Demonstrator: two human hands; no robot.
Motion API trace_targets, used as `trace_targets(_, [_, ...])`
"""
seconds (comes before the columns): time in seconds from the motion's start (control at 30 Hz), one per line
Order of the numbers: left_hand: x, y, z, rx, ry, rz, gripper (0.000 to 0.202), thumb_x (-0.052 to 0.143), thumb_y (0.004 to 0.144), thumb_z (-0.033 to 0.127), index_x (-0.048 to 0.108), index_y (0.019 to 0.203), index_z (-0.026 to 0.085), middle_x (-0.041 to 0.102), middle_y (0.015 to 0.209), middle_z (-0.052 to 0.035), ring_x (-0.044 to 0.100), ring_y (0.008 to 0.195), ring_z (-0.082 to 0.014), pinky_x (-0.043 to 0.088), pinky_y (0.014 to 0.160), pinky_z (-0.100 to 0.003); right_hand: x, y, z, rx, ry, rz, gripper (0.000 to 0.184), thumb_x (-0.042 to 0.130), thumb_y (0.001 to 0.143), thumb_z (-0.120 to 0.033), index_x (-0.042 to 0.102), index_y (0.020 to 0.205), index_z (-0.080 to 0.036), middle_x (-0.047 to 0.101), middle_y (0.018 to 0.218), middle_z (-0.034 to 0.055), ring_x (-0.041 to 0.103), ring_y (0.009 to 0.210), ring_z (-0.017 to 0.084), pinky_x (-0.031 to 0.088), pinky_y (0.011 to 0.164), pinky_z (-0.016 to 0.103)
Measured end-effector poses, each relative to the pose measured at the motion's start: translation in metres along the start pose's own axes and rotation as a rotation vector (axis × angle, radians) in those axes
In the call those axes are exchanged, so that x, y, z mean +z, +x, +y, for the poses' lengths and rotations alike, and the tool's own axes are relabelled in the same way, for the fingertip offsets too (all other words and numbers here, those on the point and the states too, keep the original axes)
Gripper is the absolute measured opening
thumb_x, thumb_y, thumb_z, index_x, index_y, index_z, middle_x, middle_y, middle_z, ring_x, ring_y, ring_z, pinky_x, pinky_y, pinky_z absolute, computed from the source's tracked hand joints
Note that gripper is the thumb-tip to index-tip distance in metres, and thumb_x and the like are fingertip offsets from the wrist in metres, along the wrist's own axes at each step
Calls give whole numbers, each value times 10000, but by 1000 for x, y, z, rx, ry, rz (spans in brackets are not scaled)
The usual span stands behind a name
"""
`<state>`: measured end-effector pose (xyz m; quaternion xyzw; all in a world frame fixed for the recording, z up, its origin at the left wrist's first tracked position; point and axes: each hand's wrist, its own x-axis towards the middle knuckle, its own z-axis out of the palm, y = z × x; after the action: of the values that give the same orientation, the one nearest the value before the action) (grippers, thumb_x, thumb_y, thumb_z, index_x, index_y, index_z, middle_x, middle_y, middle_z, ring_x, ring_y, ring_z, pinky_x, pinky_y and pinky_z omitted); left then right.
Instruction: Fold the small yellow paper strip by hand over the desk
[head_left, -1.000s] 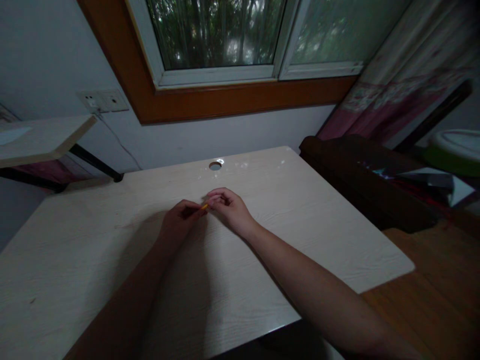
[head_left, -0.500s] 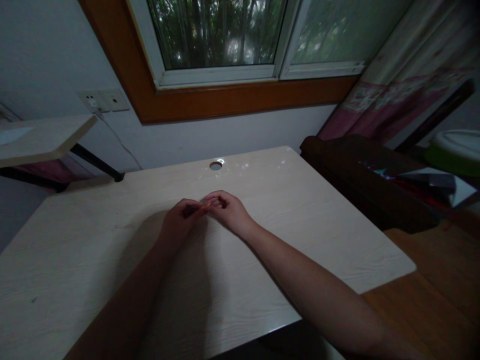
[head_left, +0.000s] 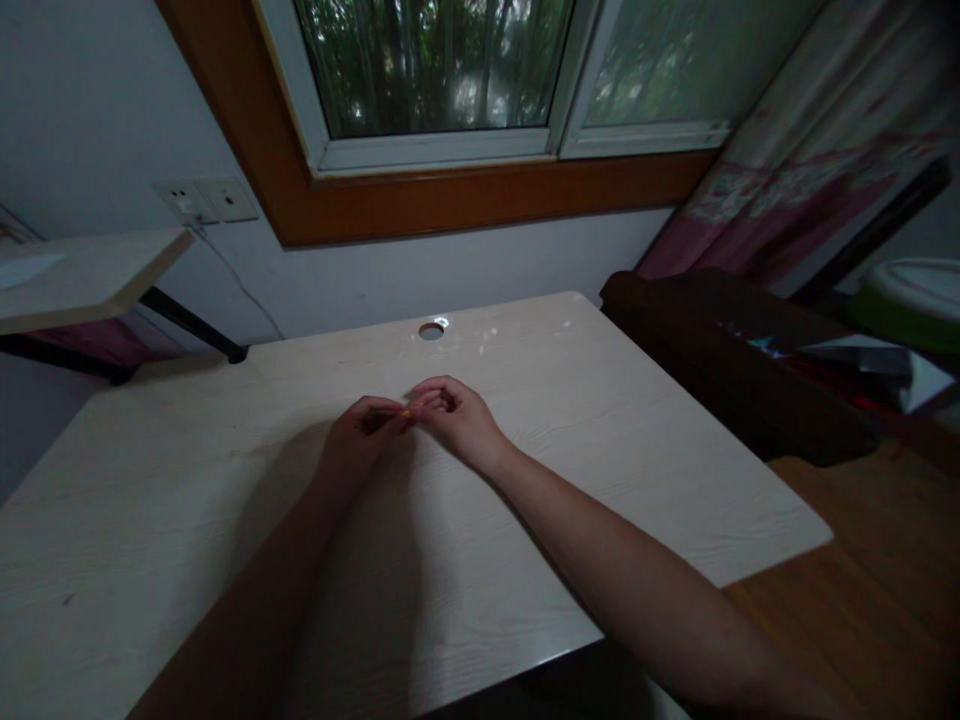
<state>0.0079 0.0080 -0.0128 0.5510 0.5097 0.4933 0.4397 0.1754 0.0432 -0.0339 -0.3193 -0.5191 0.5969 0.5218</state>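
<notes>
My left hand (head_left: 358,440) and my right hand (head_left: 454,417) meet fingertip to fingertip over the middle of a pale wood-grain desk (head_left: 187,520). Both hands are closed in a pinch on a tiny yellow-orange thing (head_left: 406,412) between them. It is too small and too dim to name. Both forearms reach in from the bottom of the view, the wrists resting low on the desk.
A round cable hole (head_left: 431,330) sits near the desk's far edge below a window (head_left: 450,70). A wall socket (head_left: 206,202) and a side shelf (head_left: 82,275) are at the left. Dark wooden furniture (head_left: 720,360) and a curtain (head_left: 810,150) stand at the right.
The pinching fingers have shifted slightly around the small yellow thing. Both hands stay at the same spot on the desk.
</notes>
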Motion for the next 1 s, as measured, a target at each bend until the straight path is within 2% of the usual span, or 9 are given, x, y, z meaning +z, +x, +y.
trace_targets(0.17, [-2,1,1,-34,-43,-17,322,757,734,404,651,926,169,733,883,-57,710,821,-194,553,813,-342,0,-1,-6,35,24,23,295,762,688,-247,653,957,-192,664,814,5,620,726,116,500,726,268])
trace_targets(0.3, [-4,1,3,-51,-16,-1,326,748,743,412,649,934,168,736,856,-54,705,797,-188,550,797,-328,-2,-3,-5,40,-28,-34,215,721,734,-256,676,932,-185,651,789,4,602,716,115,480,696,258])
trace_targets(0.47, [-3,0,2,-51,-12,30,337,737,753,420,636,963,176,743,882,-58,702,801,-186,541,787,-324,-4,-6,-7,-83,-277,-74,126,683,783,-251,719,896,-207,635,892,25,599,795,136,471,729,273])
trace_targets(0.57, [-4,1,-2,-32,7,34,356,740,748,427,632,979,180,744,848,-53,693,767,-180,529,751,-311,-4,-7,-9,-108,-319,-78,119,684,791,-269,725,889,-216,631,911,32,601,810,144,473,732,274])
trace_targets(0.8, [-4,1,1,-35,48,30,435,750,724,454,620,1037,182,750,813,-45,684,748,-184,511,727,-302,-1,-6,-9,16,-198,-97,222,738,751,-350,673,892,-192,651,789,14,577,699,127,453,640,248])
trace_targets(1.0, [-2,-1,6,-40,-44,48,413,721,760,429,598,1066,182,743,873,-47,704,835,-191,530,802,-326,2,-4,-10,64,16,-101,209,750,732,-313,659,867,-182,622,709,-16,582,646,105,458,629,240])
